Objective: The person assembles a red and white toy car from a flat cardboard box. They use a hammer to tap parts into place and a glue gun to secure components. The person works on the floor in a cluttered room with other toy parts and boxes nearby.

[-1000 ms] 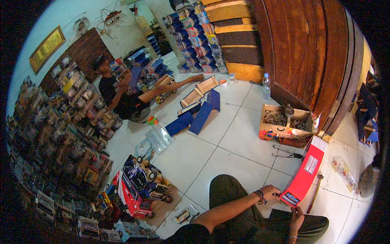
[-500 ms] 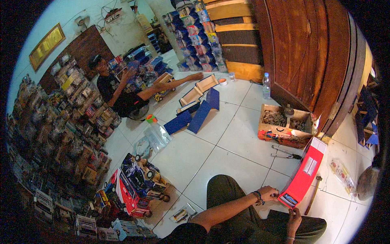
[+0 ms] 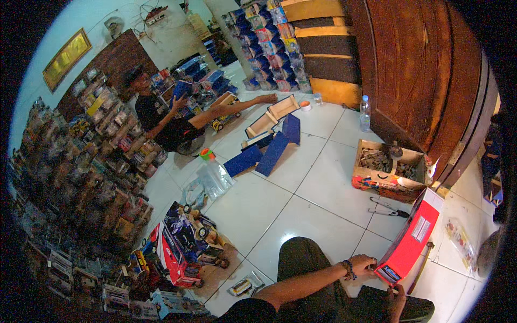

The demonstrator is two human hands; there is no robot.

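A long red box-shaped body [image 3: 405, 250], perhaps a toy truck's, slants away from me at the lower right. It has a white far end, a pale label on its upper face and a dark blue picture on its near end. My left hand [image 3: 362, 265], with a bracelet at the wrist, is closed at the near left corner. My right hand [image 3: 397, 301] has its fingers curled against the near bottom edge, below the picture. Beyond the body's far end stands an open wooden box [image 3: 377, 187] with small metal pieces inside.
Pliers [image 3: 389, 209] and a hammer [image 3: 420, 269] lie beside the red body. Toy trucks [image 3: 180, 245] stand at the left, near stacked packaged goods [image 3: 102, 167]. Blue panels [image 3: 272, 153] lie mid-floor. A seated person [image 3: 167, 116] holds a blue piece. A bottle [image 3: 365, 114] stands by the wooden door.
The whole view has shifted slightly, moving the scene right and down. My hands stay at the red body's near end. The other person's blue piece is now raised and shows more plainly.
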